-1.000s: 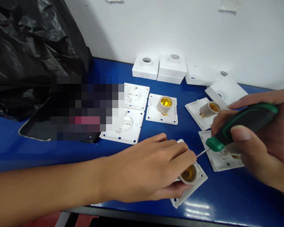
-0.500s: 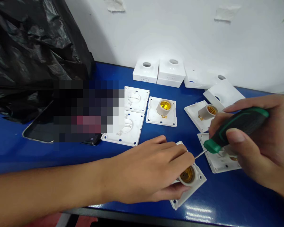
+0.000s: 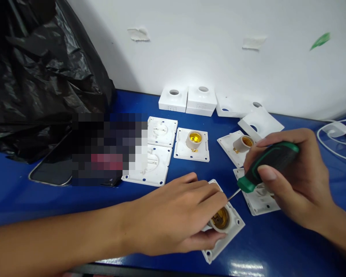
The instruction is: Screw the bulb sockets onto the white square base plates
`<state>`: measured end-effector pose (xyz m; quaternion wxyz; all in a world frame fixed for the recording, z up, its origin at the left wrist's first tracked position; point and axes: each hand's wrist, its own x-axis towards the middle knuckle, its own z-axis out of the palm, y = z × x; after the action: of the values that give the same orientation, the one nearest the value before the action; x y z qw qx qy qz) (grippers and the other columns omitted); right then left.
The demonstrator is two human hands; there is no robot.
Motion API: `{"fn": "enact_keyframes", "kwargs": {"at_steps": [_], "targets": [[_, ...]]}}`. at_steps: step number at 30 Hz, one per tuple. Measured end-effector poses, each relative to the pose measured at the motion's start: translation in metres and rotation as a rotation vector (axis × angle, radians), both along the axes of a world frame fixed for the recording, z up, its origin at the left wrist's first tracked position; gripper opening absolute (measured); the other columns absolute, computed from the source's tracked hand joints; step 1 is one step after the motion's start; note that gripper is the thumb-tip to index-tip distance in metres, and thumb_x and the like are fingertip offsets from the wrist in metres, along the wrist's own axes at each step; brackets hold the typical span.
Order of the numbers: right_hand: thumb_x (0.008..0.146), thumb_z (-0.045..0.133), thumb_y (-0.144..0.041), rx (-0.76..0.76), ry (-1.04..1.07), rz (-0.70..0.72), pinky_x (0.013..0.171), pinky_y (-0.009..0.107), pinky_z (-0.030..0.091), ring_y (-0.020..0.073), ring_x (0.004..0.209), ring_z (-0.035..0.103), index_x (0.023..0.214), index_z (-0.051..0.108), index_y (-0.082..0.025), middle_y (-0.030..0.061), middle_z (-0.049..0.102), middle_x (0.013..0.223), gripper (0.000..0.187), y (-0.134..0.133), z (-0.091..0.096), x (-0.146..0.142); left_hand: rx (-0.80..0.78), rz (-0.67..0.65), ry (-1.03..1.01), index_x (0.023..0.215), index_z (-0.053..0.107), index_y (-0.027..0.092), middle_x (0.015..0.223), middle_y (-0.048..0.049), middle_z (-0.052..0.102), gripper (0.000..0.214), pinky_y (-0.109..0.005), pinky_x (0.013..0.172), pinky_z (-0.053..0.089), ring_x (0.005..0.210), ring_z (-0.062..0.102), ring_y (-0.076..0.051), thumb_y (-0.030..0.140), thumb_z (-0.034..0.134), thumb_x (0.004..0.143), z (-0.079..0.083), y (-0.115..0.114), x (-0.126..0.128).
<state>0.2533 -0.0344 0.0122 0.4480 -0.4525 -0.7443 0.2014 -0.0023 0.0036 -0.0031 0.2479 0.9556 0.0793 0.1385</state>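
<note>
My left hand [image 3: 187,215] is closed around a lamp socket [image 3: 221,220] with a brass thread inside, mounted on a square white base plate [image 3: 230,234] near the table's front edge. In my right hand [image 3: 294,184] is a screwdriver [image 3: 268,163] with a black and green handle, held tilted. Its thin shaft points down and left to the socket's side. The tip is hidden behind my left fingers. Partly under my right hand lies another white base plate [image 3: 255,207]. Just behind it, a plate with a tilted lamp socket [image 3: 243,143] lies on the table.
Several white square covers [image 3: 202,102] with round holes stand along the wall. Left of centre are bare base plates [image 3: 161,130] and one plate with an upright socket [image 3: 194,140]. A black plastic bag [image 3: 46,73], a phone [image 3: 52,169] and a white cable [image 3: 331,150] lie around.
The view has shifted, so things on the table sit lower and most lie further left. Both hands keep their holds on the socket and the screwdriver.
</note>
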Motion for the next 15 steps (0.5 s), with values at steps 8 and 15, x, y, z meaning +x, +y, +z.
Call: {"fn": "enact_keyframes", "kwargs": {"at_steps": [8,15], "targets": [[0.095,0.067,-0.015,0.014,0.036,0.090,0.062,0.029,0.053,0.0138,0.072,0.062,0.122,0.050,-0.021,0.0000,0.063,0.088,0.033,-0.0001,0.0036,-0.0048,-0.004,0.028,-0.039,0.113,0.056,0.014,0.104,-0.0060,0.070,0.030,-0.036,0.087,0.043,0.085,0.065,-0.021,0.036,0.070,0.099,-0.0009,-0.0017,0.0003],[0.093,0.068,-0.016,0.036,0.051,0.104,0.061,0.031,0.053,0.0153,0.072,0.062,0.122,0.052,-0.022,0.0007,0.063,0.088,0.034,0.0007,0.0024,-0.0033,-0.044,0.046,-0.019,0.114,0.056,0.017,0.106,-0.0052,0.071,0.032,-0.036,0.089,0.044,0.088,0.067,-0.021,0.037,0.073,0.097,0.0008,-0.0018,-0.0005]]}}
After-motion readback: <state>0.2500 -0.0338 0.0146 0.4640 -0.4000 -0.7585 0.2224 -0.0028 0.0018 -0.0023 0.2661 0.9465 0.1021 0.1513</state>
